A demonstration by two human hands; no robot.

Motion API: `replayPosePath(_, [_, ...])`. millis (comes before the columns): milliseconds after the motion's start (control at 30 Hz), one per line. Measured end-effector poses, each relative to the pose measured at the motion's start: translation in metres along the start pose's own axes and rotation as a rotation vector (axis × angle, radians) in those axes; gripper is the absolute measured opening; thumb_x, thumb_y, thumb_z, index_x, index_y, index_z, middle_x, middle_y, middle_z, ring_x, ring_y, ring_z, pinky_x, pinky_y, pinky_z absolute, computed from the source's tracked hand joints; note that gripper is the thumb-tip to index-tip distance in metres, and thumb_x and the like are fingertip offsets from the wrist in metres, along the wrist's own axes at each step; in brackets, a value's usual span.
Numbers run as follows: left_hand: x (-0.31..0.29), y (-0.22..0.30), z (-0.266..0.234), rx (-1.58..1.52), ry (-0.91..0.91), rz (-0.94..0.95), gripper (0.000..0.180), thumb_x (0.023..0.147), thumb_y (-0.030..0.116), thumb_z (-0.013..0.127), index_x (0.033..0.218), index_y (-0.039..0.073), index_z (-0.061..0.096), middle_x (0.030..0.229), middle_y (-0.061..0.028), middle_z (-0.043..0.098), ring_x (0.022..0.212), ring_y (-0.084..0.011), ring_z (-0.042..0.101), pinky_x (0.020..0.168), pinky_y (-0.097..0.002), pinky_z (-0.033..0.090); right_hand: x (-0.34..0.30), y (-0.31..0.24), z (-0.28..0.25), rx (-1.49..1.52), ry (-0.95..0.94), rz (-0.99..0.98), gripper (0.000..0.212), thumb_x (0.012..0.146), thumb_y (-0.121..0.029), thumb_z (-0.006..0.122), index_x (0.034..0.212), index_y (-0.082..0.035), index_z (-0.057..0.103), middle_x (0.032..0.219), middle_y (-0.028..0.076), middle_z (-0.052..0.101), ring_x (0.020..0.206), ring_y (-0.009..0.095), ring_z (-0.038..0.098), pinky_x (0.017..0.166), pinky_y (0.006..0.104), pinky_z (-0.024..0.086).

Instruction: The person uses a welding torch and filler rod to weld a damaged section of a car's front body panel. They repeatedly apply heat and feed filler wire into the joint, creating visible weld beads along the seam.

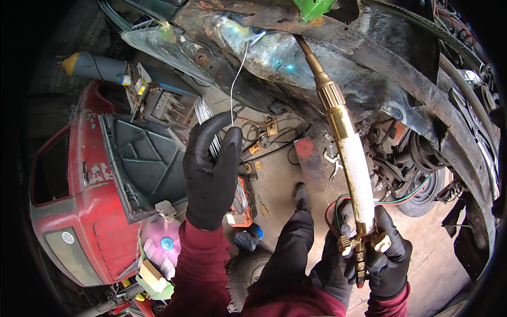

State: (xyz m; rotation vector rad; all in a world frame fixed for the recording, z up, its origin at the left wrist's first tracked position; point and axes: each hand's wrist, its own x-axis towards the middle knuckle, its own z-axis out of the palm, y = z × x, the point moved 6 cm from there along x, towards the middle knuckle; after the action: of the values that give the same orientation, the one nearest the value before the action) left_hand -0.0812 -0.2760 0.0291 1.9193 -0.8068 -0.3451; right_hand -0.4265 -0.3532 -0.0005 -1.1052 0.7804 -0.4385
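My left hand (212,171), in a black glove, is closed around a coil of silvery wire (203,110). One thin strand of wire (238,71) rises from between thumb and forefinger to a bare, heat-stained metal panel (311,79). My right hand (390,261), gloved too, grips the valve end of a brass gas torch (348,142). The torch points up and slightly left; its nozzle tip passes behind the panel's upper edge and is hidden. Bluish bright spots show on the panel near the strand's end; whether a flame burns there cannot be made out.
Red and green hoses (401,199) run from beside the torch valves. A red vehicle body (95,190) stands left, with a grey gas cylinder (95,67) behind it. Cables, pliers (263,208), an orange toolbox (241,206) and a tyre (244,274) lie about the floor.
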Motion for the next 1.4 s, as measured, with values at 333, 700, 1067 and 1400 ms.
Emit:
replayPosePath(333, [0.007,0.002,0.006,-0.034,0.037,0.048,0.030,0.109,0.007,0.067,0.138,0.000,0.069,0.106,-0.0024,0.069,0.076,-0.0032,0.055,0.066,-0.0258,0.047,0.026,-0.001,0.014,0.074,0.004,-0.079,0.081,0.101,-0.031,0.083,0.164,0.004,0.047,0.102,0.018,0.079,0.070,0.018,0.076,0.065,0.0317,0.062])
replayPosePath(700, [0.010,0.000,0.002,0.021,0.024,0.070,0.030,0.109,0.008,0.067,0.138,0.001,0.069,0.113,-0.0034,0.070,0.080,-0.0025,0.056,0.068,-0.0249,0.050,0.038,-0.009,0.017,-0.059,-0.026,-0.157,0.082,0.101,-0.031,0.083,0.167,0.000,0.045,0.106,0.020,0.081,0.069,0.016,0.074,0.066,0.0313,0.062])
replayPosePath(1067, [0.010,0.005,0.006,-0.046,0.052,0.031,0.029,0.108,0.007,0.067,0.137,0.001,0.070,0.105,0.0002,0.068,0.075,-0.0010,0.051,0.064,-0.0237,0.044,0.035,-0.010,0.012,0.045,-0.009,-0.082,0.080,0.102,-0.028,0.083,0.166,0.000,0.045,0.106,0.020,0.081,0.074,0.018,0.077,0.068,0.0325,0.063])
replayPosePath(1400, [0.009,0.005,0.007,-0.079,0.027,0.003,0.029,0.108,0.005,0.068,0.137,0.000,0.068,0.107,-0.0005,0.066,0.079,-0.0016,0.054,0.065,-0.0229,0.046,0.038,-0.016,0.011,0.038,-0.053,-0.046,0.072,0.099,0.004,0.067,0.167,0.000,0.044,0.113,0.024,0.080,0.077,0.020,0.078,0.069,0.0320,0.066])
